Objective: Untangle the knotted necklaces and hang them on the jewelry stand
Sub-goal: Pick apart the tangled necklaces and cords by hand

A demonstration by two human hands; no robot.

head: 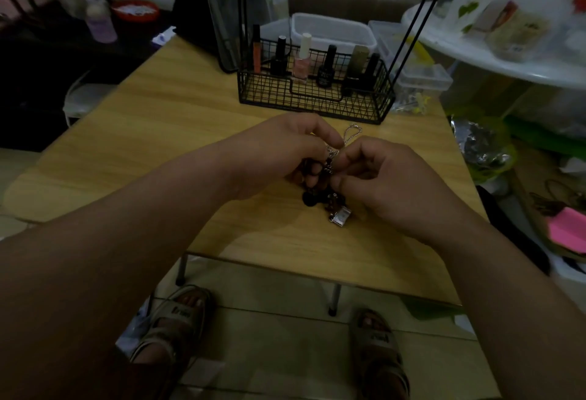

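A knotted bundle of necklaces (329, 177) hangs between both hands above the wooden table (158, 133). It has a thin silver chain whose loop (352, 132) sticks up behind the fingers, dark beads (309, 199) dangling below, and a small silver rectangular pendant (341, 217) near the tabletop. My left hand (279, 155) pinches the bundle from the left. My right hand (390, 184) pinches it from the right, fingertips almost touching the left ones. The jewelry stand's black wire basket base (314, 95) stands behind the hands, its thin black rods (412, 34) rising out of view.
Several nail polish bottles (299, 63) stand in the wire basket. A dark folded object (218, 9) stands at the back left of the table, clear plastic boxes (329, 28) behind. A cluttered white round table (507, 60) is at right. My sandalled feet (177, 320) are under the near edge.
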